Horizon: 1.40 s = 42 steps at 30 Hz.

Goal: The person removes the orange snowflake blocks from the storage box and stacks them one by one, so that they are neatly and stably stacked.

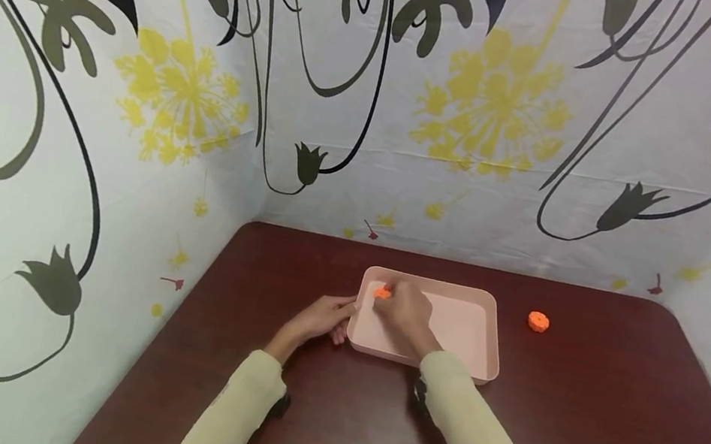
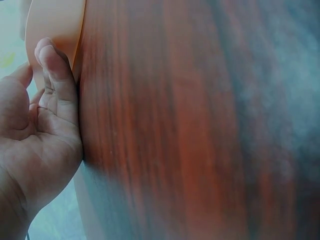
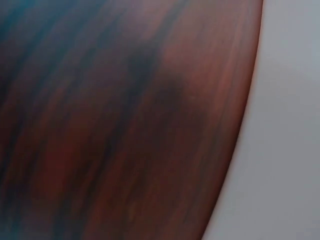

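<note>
A shallow pale pink tray (image 1: 461, 320) lies on the dark red-brown table. At its left end my left hand (image 1: 319, 318) grips the rim. The left wrist view shows the fingers of that hand (image 2: 45, 120) against the wall of the tray (image 2: 57, 20). Over the tray's left part, my right hand (image 1: 408, 309) pinches a small orange scalloped disc (image 1: 382, 293), partly hidden by the fingers. Another orange scalloped disc (image 1: 538, 322) sits on the table to the right of the tray. The right wrist view does not show the right hand.
The wood-grained table (image 1: 602, 408) has rounded far corners. A patterned cloth (image 1: 369, 125) with flowers and vines hangs behind it and along the left side. In the right wrist view a pale surface (image 3: 280, 140) borders the blurred table top (image 3: 125, 125).
</note>
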Each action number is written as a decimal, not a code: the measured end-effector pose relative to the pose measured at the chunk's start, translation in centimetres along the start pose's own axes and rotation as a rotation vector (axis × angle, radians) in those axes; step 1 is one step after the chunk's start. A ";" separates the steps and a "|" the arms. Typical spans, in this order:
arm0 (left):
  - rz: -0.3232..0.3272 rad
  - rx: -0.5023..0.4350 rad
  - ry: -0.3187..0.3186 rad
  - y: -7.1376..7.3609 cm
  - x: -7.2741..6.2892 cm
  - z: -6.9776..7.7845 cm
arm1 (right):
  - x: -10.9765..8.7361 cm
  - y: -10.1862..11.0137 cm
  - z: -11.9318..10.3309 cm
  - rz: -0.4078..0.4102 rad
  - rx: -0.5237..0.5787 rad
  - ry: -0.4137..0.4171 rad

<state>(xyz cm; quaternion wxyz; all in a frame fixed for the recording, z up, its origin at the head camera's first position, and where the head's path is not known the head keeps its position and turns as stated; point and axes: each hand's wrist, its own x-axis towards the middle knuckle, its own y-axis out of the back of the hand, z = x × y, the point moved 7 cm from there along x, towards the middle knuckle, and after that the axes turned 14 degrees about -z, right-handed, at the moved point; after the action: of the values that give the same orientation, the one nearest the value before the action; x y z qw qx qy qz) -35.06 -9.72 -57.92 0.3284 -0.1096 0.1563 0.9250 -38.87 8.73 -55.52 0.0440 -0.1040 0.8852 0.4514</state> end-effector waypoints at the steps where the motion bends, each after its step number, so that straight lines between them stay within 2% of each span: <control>1: 0.002 0.002 -0.001 0.0 0.0 0.0 | 0.0 0.0 0.1 -0.001 0.005 -0.003; 9: -0.009 -0.001 -0.009 -0.1 0.4 -0.1 | -0.6 1.0 0.7 0.015 0.057 0.041; 15: 0.010 -0.007 0.006 0.0 0.1 -0.1 | -1.7 2.2 1.5 0.054 0.069 0.041; 30: 0.017 -0.002 0.004 0.0 -0.4 -0.1 | -5.4 6.0 4.5 0.133 0.105 0.093; 37: 0.016 0.005 -0.003 0.0 -0.4 0.1 | -7.1 7.9 6.2 0.164 0.088 0.167; 42: 0.010 0.011 -0.009 -0.1 -0.1 0.0 | -8.8 9.6 8.1 0.200 0.078 0.148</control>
<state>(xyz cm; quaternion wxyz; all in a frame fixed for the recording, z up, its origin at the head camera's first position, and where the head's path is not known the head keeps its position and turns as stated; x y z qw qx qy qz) -34.98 -9.73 -57.95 0.3249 -0.1029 0.1604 0.9263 -32.56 22.03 -51.25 -0.0629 -0.0464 0.9088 0.4099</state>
